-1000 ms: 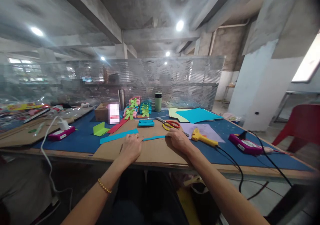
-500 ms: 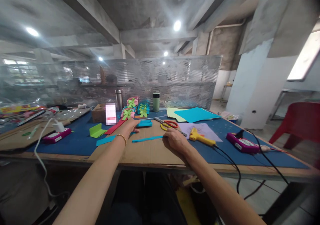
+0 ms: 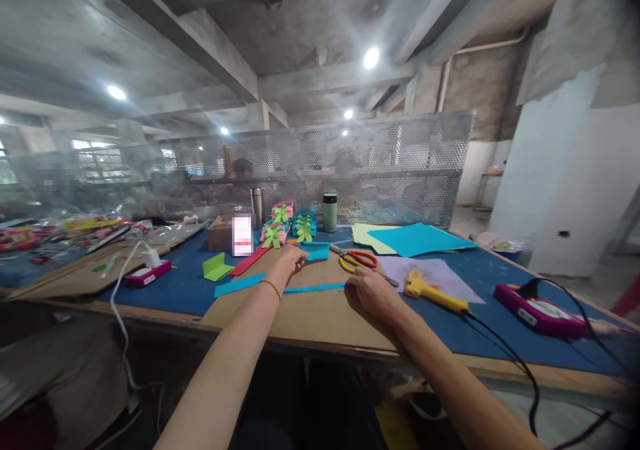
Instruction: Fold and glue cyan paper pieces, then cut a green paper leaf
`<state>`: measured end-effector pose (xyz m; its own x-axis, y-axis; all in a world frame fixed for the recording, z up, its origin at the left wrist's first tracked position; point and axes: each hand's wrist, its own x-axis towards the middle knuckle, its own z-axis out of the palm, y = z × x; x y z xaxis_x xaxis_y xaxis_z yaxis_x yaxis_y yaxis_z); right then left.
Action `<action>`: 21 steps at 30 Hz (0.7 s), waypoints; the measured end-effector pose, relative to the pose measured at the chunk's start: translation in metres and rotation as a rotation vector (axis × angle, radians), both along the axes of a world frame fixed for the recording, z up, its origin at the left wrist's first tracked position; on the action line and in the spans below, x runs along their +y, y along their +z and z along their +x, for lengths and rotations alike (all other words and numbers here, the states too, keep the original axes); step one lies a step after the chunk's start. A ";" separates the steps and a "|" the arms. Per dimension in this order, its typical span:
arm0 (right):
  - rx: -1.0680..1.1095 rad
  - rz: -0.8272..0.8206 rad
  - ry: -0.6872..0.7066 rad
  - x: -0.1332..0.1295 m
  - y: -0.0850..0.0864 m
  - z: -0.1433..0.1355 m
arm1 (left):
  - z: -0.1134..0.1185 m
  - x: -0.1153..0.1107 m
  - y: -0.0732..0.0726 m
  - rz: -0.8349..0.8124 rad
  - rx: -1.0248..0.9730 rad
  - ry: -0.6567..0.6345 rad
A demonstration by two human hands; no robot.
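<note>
My left hand [image 3: 291, 259], with a beaded bracelet at the wrist, has its fingers closed on the left end of a folded blue paper piece [image 3: 317, 252]. Over the cardboard sheet [image 3: 305, 313], my right hand [image 3: 376, 295] is curled with its fingertips at the right end of a narrow blue paper strip [image 3: 315, 289]. Scissors with red and yellow handles [image 3: 361, 259] lie just beyond the right hand. A wider blue paper strip [image 3: 239, 284] is left of my left wrist.
A yellow glue gun [image 3: 436, 291] lies on purple paper [image 3: 457, 282] at the right. Blue sheets [image 3: 423, 239], a green bottle [image 3: 330, 213] and decorated pieces with green bows [image 3: 305, 228] stand or lie behind. Purple power strips [image 3: 540, 311] flank the work area, with cables trailing.
The view has turned slightly left. My left hand has moved a little right and closed on the folded blue paper, which looks tilted more open. The right hand stays by the strip's end.
</note>
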<state>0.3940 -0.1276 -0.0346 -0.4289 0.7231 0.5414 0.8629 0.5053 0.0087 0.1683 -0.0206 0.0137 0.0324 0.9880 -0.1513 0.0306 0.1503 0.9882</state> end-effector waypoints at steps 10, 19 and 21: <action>0.044 -0.010 0.038 0.002 -0.002 0.003 | -0.012 -0.055 -0.010 0.120 -0.454 -0.257; 0.603 -0.094 0.125 0.010 0.029 -0.010 | -0.020 -0.070 -0.023 0.055 -0.569 -0.338; 0.806 -0.233 0.178 0.008 0.037 -0.017 | -0.020 -0.070 -0.025 0.064 -0.570 -0.340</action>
<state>0.3773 -0.1193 0.0028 -0.0945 0.8124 0.5753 0.4688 0.5461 -0.6942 0.1486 -0.0903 -0.0117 0.4010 0.9152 0.0403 -0.4638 0.1649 0.8705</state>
